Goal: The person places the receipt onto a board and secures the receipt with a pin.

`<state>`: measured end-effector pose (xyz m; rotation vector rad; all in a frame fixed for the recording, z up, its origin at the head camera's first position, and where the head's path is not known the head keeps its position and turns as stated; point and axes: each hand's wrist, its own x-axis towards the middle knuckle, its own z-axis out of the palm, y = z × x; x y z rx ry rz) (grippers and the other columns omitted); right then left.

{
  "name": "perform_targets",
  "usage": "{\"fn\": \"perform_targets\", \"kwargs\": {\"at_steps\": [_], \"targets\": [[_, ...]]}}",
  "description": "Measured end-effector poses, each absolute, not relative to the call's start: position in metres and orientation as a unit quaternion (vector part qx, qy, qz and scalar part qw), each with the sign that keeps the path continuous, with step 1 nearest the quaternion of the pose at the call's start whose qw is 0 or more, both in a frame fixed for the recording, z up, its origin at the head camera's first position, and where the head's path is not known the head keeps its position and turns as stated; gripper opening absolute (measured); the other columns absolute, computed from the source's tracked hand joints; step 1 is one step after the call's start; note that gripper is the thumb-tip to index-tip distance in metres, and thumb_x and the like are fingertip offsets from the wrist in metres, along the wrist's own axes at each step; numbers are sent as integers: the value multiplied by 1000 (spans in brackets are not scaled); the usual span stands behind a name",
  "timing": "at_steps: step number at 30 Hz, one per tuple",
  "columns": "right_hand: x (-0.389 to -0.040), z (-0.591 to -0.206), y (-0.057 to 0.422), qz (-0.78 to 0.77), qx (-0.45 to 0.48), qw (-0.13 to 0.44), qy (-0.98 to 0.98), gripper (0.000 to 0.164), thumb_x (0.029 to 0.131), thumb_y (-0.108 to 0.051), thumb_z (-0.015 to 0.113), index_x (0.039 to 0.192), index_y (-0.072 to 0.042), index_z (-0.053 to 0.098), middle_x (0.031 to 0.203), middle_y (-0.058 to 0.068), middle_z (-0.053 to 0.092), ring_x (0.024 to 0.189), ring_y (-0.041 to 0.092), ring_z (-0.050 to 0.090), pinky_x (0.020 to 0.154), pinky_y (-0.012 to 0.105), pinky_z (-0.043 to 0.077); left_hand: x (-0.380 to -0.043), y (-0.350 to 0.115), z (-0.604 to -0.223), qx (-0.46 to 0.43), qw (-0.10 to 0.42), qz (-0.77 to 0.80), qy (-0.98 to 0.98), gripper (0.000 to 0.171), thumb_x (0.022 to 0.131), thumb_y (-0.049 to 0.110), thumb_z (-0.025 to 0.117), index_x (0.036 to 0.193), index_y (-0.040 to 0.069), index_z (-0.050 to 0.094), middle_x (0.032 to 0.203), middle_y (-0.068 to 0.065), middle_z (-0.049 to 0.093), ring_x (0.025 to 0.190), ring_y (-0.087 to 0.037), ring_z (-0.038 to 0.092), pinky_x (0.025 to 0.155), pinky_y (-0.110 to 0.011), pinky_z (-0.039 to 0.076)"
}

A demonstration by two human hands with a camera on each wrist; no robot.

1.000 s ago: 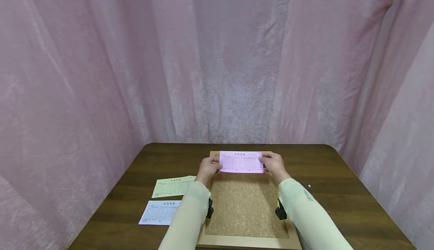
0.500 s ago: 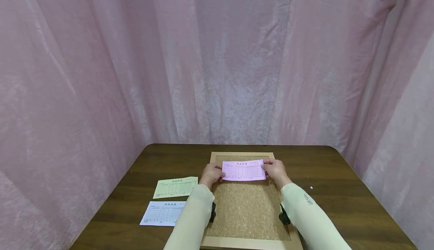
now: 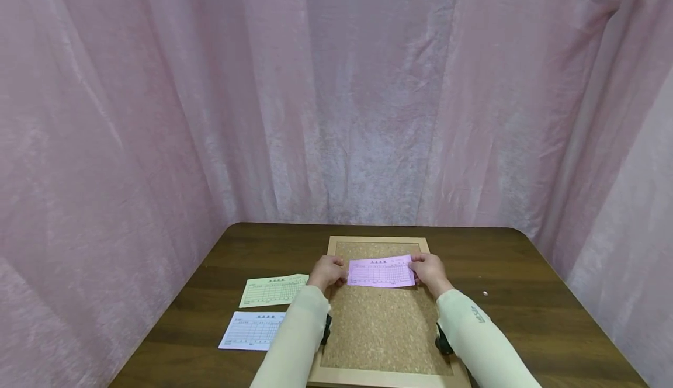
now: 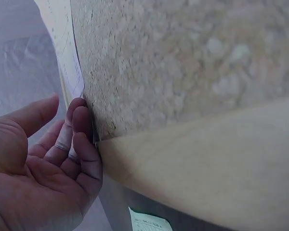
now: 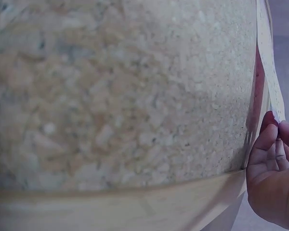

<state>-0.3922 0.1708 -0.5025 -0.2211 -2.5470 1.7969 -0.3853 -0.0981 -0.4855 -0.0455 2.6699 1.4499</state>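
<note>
A pink printed form slip (image 3: pixel 381 272) lies over the upper part of a wood-framed cork board (image 3: pixel 386 329). At its right edge my right hand (image 3: pixel 431 273) pinches the paper between thumb and fingers, which the right wrist view also shows. My left hand (image 3: pixel 327 272) is beside the slip's left edge. In the left wrist view the left hand's thumb stands apart from its fingers (image 4: pixel 82 120), whose tips rest by the paper's corner and on the board; nothing is pinched there.
A green form slip (image 3: pixel 273 291) and a white-blue form slip (image 3: pixel 251 331) lie left of the board on the dark wooden table (image 3: pixel 531 318). Right of the board is a small shiny object (image 3: pixel 485 293). Pink curtains (image 3: pixel 336 96) hang behind and at both sides.
The pink slip has come down from the board's top edge toward me and now lies lower over the cork. My left thumb has come away from the paper; the right hand keeps its pinch.
</note>
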Motion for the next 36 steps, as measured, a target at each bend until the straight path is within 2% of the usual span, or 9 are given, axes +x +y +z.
{"fn": "perform_targets", "kwargs": {"at_steps": [9, 15, 17, 20, 23, 25, 28, 31, 36], "targets": [[-392, -504, 171, 566, -69, 6, -821, 30, 93, 0, 61, 119, 14, 61, 84, 13, 65, 62, 13, 57, 52, 22, 50, -384, -102, -481, 3, 64, 475, 878, 34, 83, -3, 70, 117, -7, 64, 79, -14, 68, 68, -23, 66, 62, -32, 53], [-390, -501, 172, 534, -55, 13, -844, 35, 93, -2, 59, 124, 15, 59, 114, 27, 64, 84, 19, 61, 63, 23, 54, -387, -99, -483, 36, 66, 446, 892, 33, 87, 1, 71, 119, -5, 65, 82, -7, 66, 72, -19, 63, 56, -25, 45], [-389, -500, 173, 519, -47, 16, -853, 36, 93, -3, 58, 124, 16, 59, 119, 29, 62, 91, 25, 63, 68, 27, 56, -387, -99, -483, 50, 65, 441, 894, 33, 87, 1, 71, 120, -4, 65, 84, -7, 65, 71, -18, 61, 54, -24, 43], [-387, -497, 172, 484, -29, 33, -874, 36, 93, -5, 58, 124, 15, 59, 122, 30, 62, 103, 34, 63, 82, 39, 55, -389, -99, -483, 76, 53, 430, 898, 31, 87, 1, 71, 117, -4, 66, 87, -8, 64, 71, -19, 59, 55, -26, 45], [-385, -494, 172, 444, -9, 50, -894, 37, 94, -7, 58, 124, 14, 60, 124, 30, 61, 116, 42, 57, 97, 50, 46, -388, -100, -481, 108, 36, 397, 911, 29, 86, 2, 71, 114, -4, 66, 89, -10, 63, 75, -19, 57, 61, -29, 49], [-385, -494, 173, 426, 0, 53, -903, 37, 94, -8, 58, 124, 14, 60, 126, 30, 60, 121, 44, 54, 101, 53, 42, -388, -101, -479, 126, 29, 366, 922, 28, 86, 3, 72, 113, -4, 67, 92, -11, 63, 79, -21, 58, 68, -33, 51], [-384, -493, 173, 411, 10, 50, -910, 37, 95, -9, 58, 125, 12, 60, 126, 29, 60, 121, 45, 54, 101, 54, 41, -387, -100, -475, 158, 19, 301, 940, 29, 87, 6, 72, 114, -4, 68, 105, -15, 66, 93, -26, 61, 83, -40, 51], [-383, -494, 174, 374, 40, 53, -925, 38, 95, -11, 60, 126, 11, 60, 124, 28, 62, 119, 45, 55, 99, 55, 43, -386, -100, -475, 184, 14, 237, 954, 34, 90, 13, 71, 120, -1, 67, 119, -16, 65, 110, -30, 60, 97, -45, 46], [-378, -499, 174, 269, 130, 72, -952, 40, 94, -15, 66, 126, 8, 62, 127, 27, 60, 122, 45, 54, 101, 57, 41, -385, -102, -481, 199, 13, 163, 966, 46, 94, 28, 68, 134, 6, 60, 138, -14, 56, 130, -32, 49, 106, -49, 39]]}}
